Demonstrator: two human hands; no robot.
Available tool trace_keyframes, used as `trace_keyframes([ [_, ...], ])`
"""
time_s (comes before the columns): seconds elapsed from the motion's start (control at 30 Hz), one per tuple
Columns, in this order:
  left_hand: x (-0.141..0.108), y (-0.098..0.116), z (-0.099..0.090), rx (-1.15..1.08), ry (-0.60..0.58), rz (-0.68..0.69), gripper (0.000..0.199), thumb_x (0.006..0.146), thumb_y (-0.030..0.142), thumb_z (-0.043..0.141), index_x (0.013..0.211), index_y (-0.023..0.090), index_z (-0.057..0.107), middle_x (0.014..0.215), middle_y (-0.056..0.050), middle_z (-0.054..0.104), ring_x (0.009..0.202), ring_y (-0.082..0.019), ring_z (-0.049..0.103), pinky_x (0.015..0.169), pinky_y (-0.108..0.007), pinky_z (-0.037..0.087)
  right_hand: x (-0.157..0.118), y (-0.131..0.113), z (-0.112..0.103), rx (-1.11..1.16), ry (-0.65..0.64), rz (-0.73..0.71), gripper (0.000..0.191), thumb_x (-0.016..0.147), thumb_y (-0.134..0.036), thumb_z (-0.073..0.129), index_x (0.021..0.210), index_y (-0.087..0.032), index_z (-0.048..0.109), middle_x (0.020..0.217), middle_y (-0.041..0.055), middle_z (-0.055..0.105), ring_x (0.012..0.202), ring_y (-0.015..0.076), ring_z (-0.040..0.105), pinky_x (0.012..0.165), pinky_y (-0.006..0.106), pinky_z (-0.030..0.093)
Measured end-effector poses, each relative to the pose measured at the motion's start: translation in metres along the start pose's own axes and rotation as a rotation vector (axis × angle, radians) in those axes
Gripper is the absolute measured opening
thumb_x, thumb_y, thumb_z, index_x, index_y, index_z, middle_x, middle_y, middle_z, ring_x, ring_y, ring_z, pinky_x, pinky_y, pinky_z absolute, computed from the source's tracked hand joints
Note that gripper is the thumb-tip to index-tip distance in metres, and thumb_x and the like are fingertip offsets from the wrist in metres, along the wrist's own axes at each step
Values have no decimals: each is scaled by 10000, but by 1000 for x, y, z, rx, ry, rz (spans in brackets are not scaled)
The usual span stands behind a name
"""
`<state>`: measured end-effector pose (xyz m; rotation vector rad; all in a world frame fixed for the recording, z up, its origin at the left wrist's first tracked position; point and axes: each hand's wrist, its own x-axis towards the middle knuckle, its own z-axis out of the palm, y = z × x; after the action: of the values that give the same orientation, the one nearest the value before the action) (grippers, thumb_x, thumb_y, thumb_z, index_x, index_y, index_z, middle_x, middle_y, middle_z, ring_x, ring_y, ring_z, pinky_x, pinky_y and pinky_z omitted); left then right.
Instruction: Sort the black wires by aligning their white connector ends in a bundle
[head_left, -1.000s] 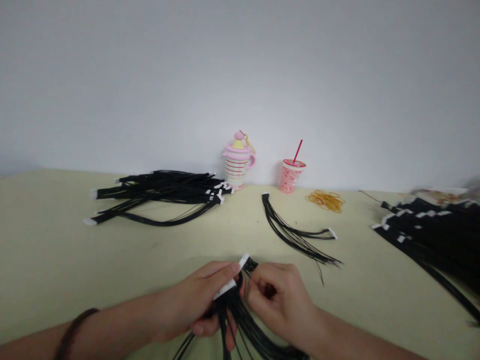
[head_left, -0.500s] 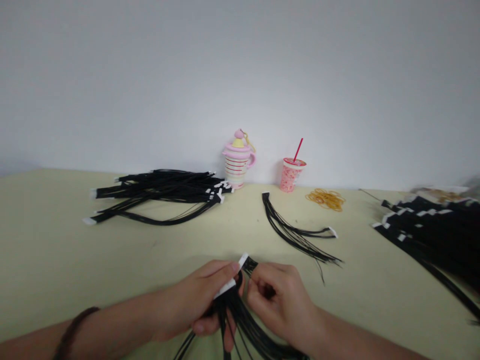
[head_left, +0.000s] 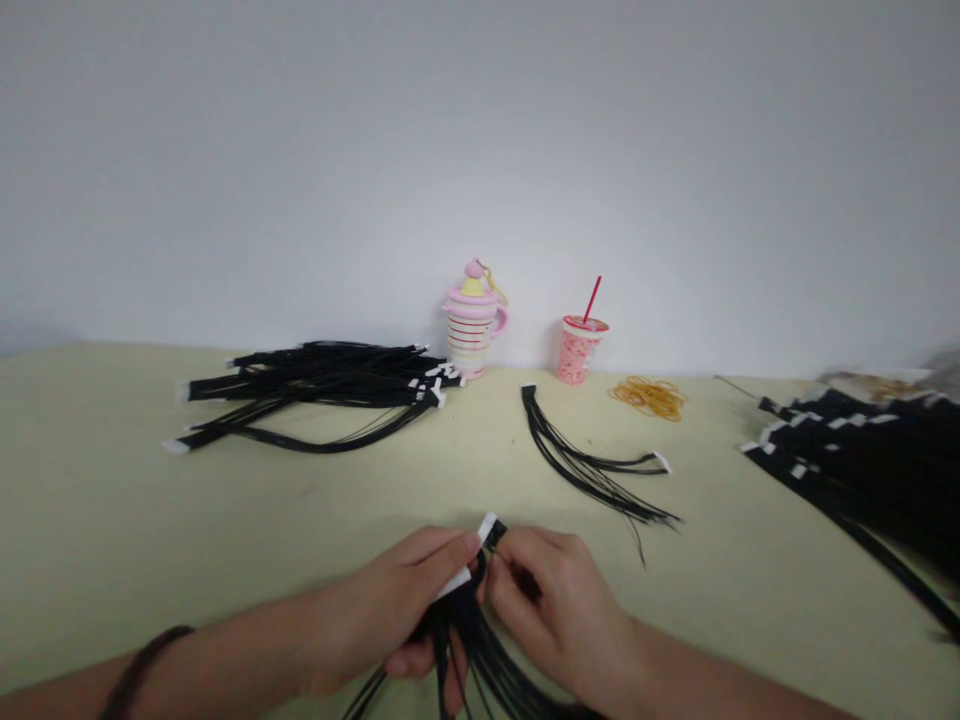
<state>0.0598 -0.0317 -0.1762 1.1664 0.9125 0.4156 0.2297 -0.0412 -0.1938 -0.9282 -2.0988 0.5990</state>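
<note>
At the front middle of the table, my left hand (head_left: 405, 600) is closed round a wire harness (head_left: 491, 650) of black wires with white connectors. Its thumb presses along one white connector (head_left: 487, 528); a longer white connector (head_left: 454, 583) lies just below, partly under the fingers. My right hand (head_left: 555, 600) is closed too, thumb and forefinger pinching the short black wires beside the upper connector. What exactly sits between those fingertips is hidden. Loose black wires hang down between both hands toward the bottom edge.
A pile of wire harnesses (head_left: 330, 375) lies at back left, a larger pile (head_left: 885, 460) at right. One separate harness (head_left: 570, 455) rests ahead of my hands. By the wall stand a pink-lidded striped mug (head_left: 469, 335) and a pink cup with straw (head_left: 577, 350), near yellow rubber bands (head_left: 649, 397).
My right hand's fingers have drawn slightly closer to the left hand and the connector. The grip of both hands on the harness stays much the same, and the view has shifted slightly.
</note>
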Motion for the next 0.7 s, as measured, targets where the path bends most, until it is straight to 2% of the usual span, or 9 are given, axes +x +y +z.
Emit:
trace_keyframes([
  [0.23, -1, 3, 0, -54, 23, 6, 452, 819, 576, 401, 835, 135, 501, 472, -34, 584, 316, -67, 433, 282, -131, 136, 0, 1, 2, -9, 97, -14, 169, 813, -143, 456, 650, -167, 415, 574, -40, 439, 501, 79, 391, 478, 192, 248],
  [0.7, -1, 0, -2, -50, -2, 14, 478, 794, 614, 409, 809, 143, 493, 442, -22, 563, 317, -70, 434, 283, -136, 142, -1, 4, 5, -60, 52, -17, 175, 848, -163, 445, 677, -173, 415, 600, -31, 452, 520, 90, 406, 490, 202, 250],
])
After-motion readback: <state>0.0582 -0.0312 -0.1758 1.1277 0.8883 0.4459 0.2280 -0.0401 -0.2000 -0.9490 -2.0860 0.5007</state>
